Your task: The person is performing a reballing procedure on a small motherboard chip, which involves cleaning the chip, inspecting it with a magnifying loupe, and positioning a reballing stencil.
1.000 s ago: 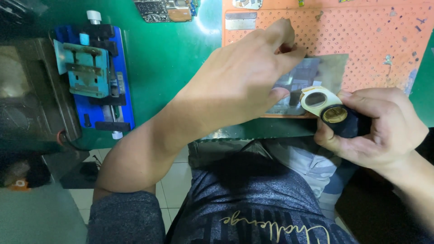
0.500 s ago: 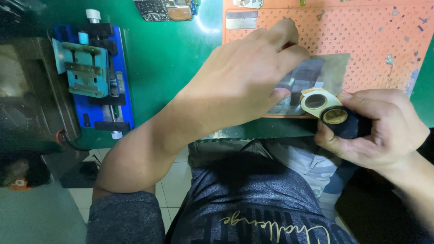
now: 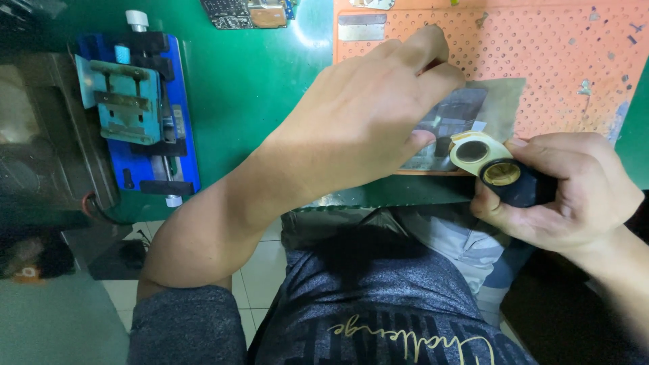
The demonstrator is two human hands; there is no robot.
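My right hand (image 3: 561,192) grips two small tape rolls at the bench's front edge: a pale yellow roll (image 3: 473,150) and a black roll (image 3: 515,181) beside it. My left hand (image 3: 365,108) reaches across from the left, its fingertips pressed on a dark phone part (image 3: 466,111) that lies on a sheet of clear film on the orange perforated mat (image 3: 541,61). The left thumb sits close to the yellow roll. What the left fingers pinch is hidden under the hand.
A blue clamp fixture (image 3: 138,108) stands at the left on the green bench mat (image 3: 257,81). A circuit board (image 3: 247,12) lies at the far edge. A grey metal strip (image 3: 362,28) rests on the orange mat's top left. A dark machine (image 3: 40,142) occupies the far left.
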